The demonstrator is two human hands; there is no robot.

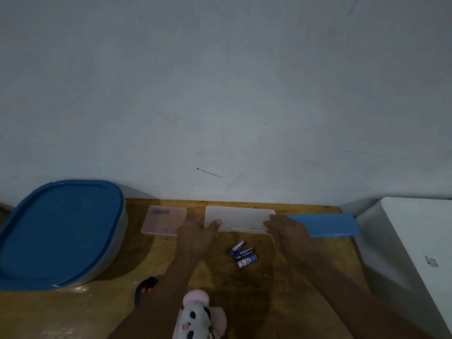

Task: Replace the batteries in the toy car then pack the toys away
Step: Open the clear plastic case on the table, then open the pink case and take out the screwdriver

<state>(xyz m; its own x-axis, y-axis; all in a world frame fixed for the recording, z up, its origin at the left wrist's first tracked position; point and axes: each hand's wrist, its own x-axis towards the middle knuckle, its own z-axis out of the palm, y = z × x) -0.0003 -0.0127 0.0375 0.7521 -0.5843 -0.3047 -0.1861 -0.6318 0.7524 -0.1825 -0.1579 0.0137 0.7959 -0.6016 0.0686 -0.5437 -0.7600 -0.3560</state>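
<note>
Head view, looking down on a wooden bench (156, 260) set against a pale wall (220, 81).

Both forearms reach forward from the lower edge of the view to a white flat box (241, 220) lying near the wall, its long axis running left to right. The left hand (198, 234) lies palm down at the box's left end, fingers loosely spread, with the thumb resting on the box's front left corner. The right hand (285, 231) lies palm down at the right end, fingers curled over the front right corner. Each hand touches the box; whether either truly grips it cannot be told.

The largest object is a grey tub with a blue lid (61, 231), closed, at the left of the bench. A white appliance (415, 241) stands beyond the bench's right edge. A blue flat case (322, 225) lies just right of the white box, long axis left to right, its left end beside the right hand. A pink translucent case (163, 220) lies left of the white box, partly covered by the left hand.

A plush toy (198, 314), pink and white, sits at the near edge between the forearms. A dark object with red marks (145, 288), possibly the toy car, lies left of the left forearm. Three batteries (242, 253) lie together between the hands, just in front of the white box, each angled diagonally.
</note>
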